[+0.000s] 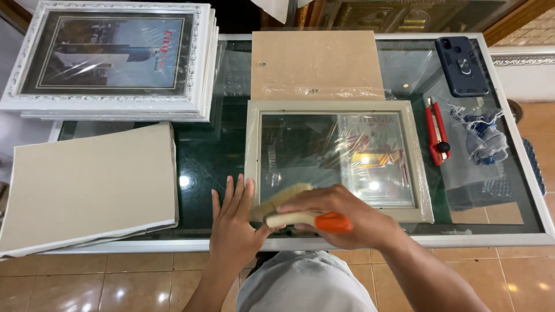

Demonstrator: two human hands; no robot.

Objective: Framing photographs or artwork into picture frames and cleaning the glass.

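A beige picture frame (329, 106) with a glass pane lies face down on the glass table (202, 156), wrapped in clear film. My right hand (347, 216) grips a brush (289, 205) with pale bristles, a cream handle and an orange end; the bristles rest on the frame's near left corner. My left hand (232, 222) lies flat with fingers spread, on the table against the frame's left edge.
A brown backing board (317, 63) lies behind the frame. A stack of white framed pictures (115, 58) sits far left, with beige boards (87, 185) in front of it. On the right are a red utility knife (436, 133), a blue-white cloth (485, 138) and a dark phone (461, 66).
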